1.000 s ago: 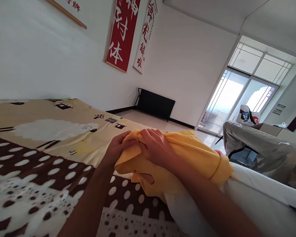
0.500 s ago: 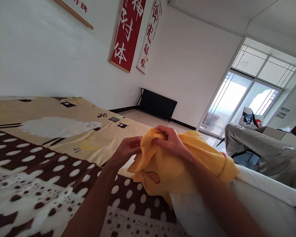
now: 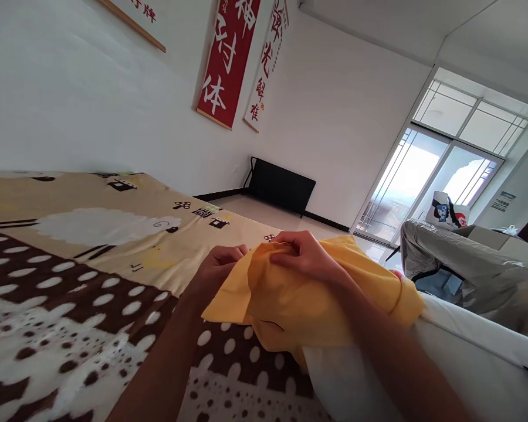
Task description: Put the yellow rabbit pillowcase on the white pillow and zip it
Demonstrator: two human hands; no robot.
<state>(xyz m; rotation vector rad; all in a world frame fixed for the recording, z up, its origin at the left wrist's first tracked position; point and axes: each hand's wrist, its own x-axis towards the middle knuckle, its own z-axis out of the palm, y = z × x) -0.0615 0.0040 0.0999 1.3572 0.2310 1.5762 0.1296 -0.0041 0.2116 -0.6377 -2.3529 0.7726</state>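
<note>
The yellow cloth [image 3: 299, 316] is in the near middle, a bit to the right, bunched up over the edge of a brown spotted blanket [image 3: 127, 278] and a white cloth [image 3: 347, 375]. It is hard to tell if the white cloth goes inside the yellow one or just lies under it. The right hand [image 3: 301, 253] has a hold of the top fold, with its fingers curled over and its thumb on the near side, maybe so the soft cloth does not flop down. The left hand [image 3: 220, 266] is at the left edge, touching the cloth, but its fingertips are hidden behind a flap, so one cannot tell if they pinch it. With a hand on each side, the flap seems to have room to hang open. The right arm gets in the way and covers some of the yellow cloth, and the folds hide what is under them. To the left, a tan sheet [image 3: 189, 264] with a big white sheep on it lies flat by the wall. Far off, a black board [image 3: 281, 184] leans near the wall. On the right, shiny plastic [image 3: 440, 246] covers something big, with a bag [image 3: 443, 210] behind it and glass doors [image 3: 400, 176] farther back.
</note>
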